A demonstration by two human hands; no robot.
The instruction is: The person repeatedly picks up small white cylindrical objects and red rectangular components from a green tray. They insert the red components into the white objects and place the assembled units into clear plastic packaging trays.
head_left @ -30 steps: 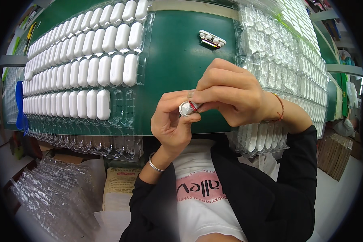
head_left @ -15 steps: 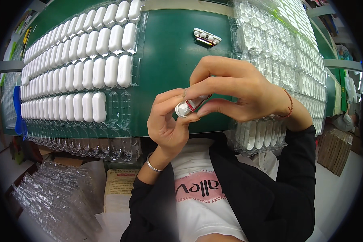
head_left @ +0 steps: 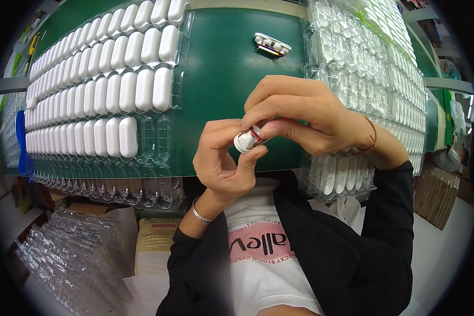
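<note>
Left hand (head_left: pixel 221 160): pinching small white round-ended plastic part (head_left: pixel 244 141).
Right hand (head_left: pixel 306 113): grasping it beside a red strip (head_left: pixel 256 136).
Part: over green surface (head_left: pixel 221 58), near front edge.
Open room: between clear plastic trays (head_left: pixel 155 134).
Writing: black lettering, white cloth shirt (head_left: pixel 273 287).

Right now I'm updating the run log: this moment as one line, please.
left hand: holds small white plastic piece; right hand: touching same piece; green tabletop: white oblong piece; clear plastic tray: white rounded cases

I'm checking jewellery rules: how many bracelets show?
2: a silver bracelet worn at the left hand, a reddish string bracelet at the right hand. Black sleeves may hide more.
</note>
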